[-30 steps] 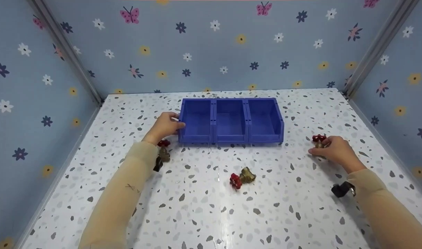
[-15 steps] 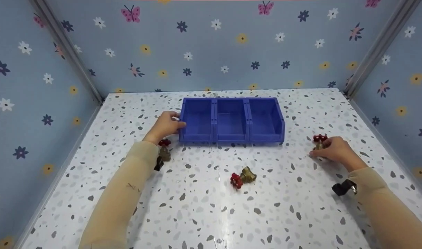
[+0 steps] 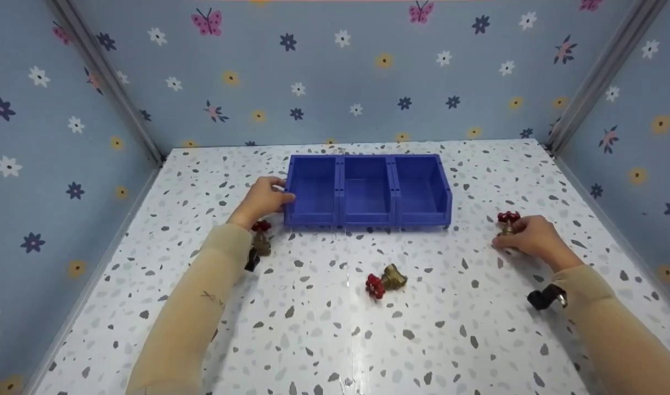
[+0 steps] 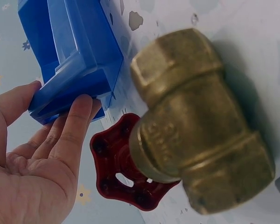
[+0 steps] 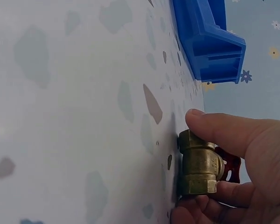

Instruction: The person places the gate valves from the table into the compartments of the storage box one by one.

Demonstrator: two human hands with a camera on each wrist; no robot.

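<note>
The left hand (image 3: 260, 198) pinched the side wall of the blue three-part bin (image 3: 366, 219) between its thumb and fingers, while the bin stood on the speckled table (image 3: 313, 334). The right hand (image 3: 536, 241) held a brass valve (image 5: 198, 163) between thumb and fingers, low at the table, right of the bin. A second valve (image 3: 393, 277) lay in front of the bin, and a third valve (image 3: 262, 244) was near the left hand.

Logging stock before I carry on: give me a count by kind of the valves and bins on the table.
Valves: 3
Blue bins: 3
Total: 6
</note>
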